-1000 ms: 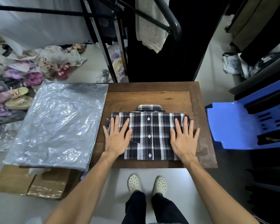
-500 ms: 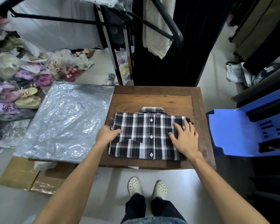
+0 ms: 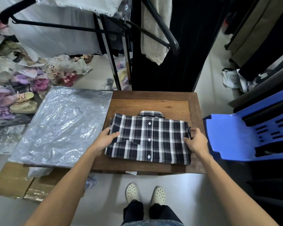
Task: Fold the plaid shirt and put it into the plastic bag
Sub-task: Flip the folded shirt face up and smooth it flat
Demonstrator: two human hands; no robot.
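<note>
Gripping the folded plaid shirt (image 3: 149, 139) at mid-bench by its side edges, left hand (image 3: 104, 139) and right hand (image 3: 194, 141), you risk the unsupported middle sagging and unfolding before reaching the plastic bag (image 3: 62, 126) overhanging the bench's left edge.

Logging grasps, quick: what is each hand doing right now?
Left hand: closed on the left edge of the shirt.
Right hand: closed on the shirt's right edge.

Even overhead light, glare on plastic bag (image 3: 62, 126), edges warped.
</note>
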